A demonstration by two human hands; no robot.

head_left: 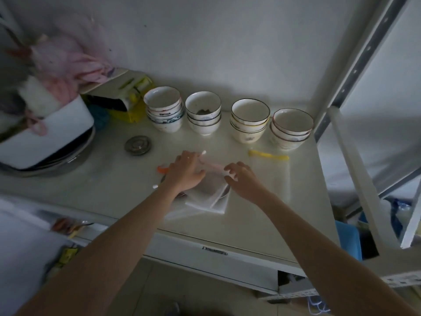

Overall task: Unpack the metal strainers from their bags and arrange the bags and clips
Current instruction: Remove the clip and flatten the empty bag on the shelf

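A clear bag [205,197] with a metal strainer [222,192] partly visible inside lies on the table [114,179]. The left hand [185,171] is pressed flat on the bag's top near a pink clip [210,165], nothing gripped. The right hand [241,179] hovers with fingers curled, empty. The bag should be pinned while the clip is slid off sideways.

Four stacks of bowls [227,117] lined up along the wall, round metal lid [138,145] lying left of them on the pale counter [109,179], yellow box [132,103] behind, pink cloth [68,62] hanging far left
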